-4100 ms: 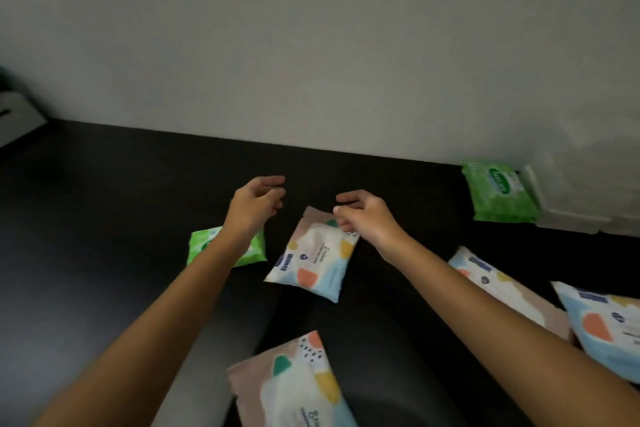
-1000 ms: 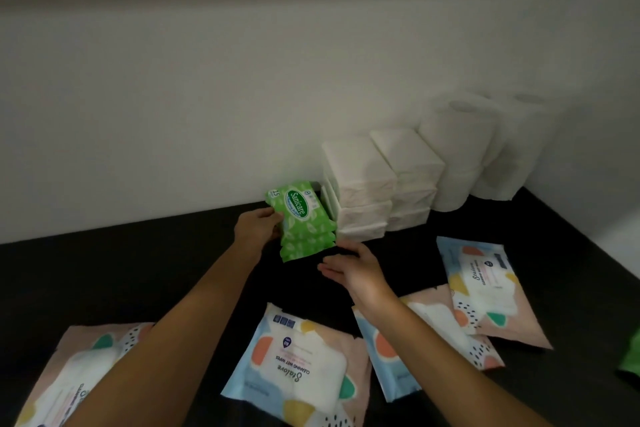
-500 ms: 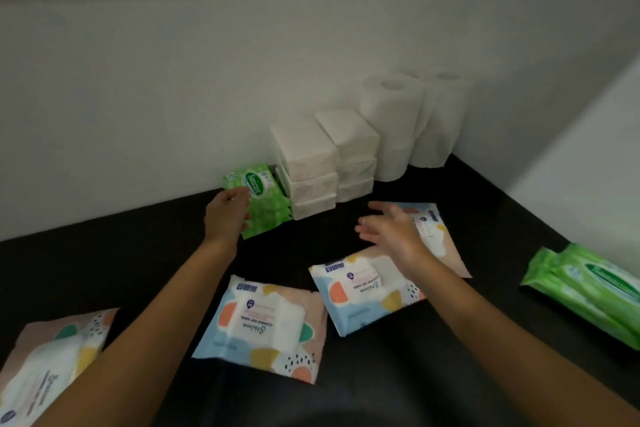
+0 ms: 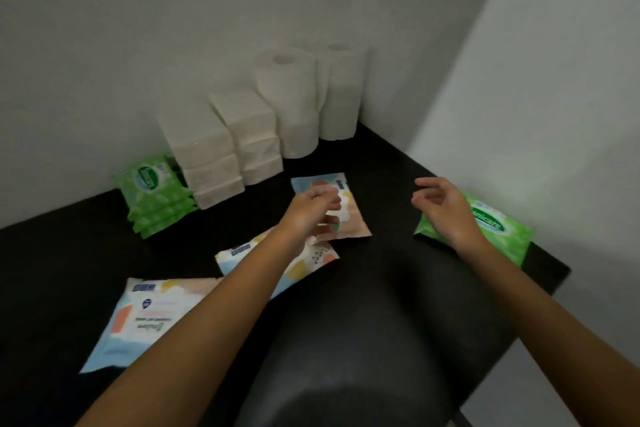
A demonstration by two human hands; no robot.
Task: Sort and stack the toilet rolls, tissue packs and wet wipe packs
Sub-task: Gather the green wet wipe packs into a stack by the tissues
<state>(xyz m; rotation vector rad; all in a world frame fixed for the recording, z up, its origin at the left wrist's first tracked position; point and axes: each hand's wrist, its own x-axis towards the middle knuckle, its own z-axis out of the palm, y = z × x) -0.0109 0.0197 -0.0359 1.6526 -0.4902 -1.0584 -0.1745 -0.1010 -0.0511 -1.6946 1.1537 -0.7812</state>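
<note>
Single view for me: wide-angle head cam, up above the near edge of the black table (image 4: 69, 253), tilted forward and down. It faces the wall corner at 1 o'clock, with toilet rolls (image 4: 287, 97) standing there. It sits close in: forearms enter from 6 o'clock, and the left hand (image 4: 310, 210) and right hand (image 4: 446, 210) are mid-frame.

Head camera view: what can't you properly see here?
Head view:
- Far pastel pack: partly behind the left hand; whether it is gripped is blurred.
- Large green pack: label partly behind the right hand.
- Nearest pastel pack: print blurred, corner under the forearm.
- Rear toilet roll: mostly behind the front rolls.
</note>
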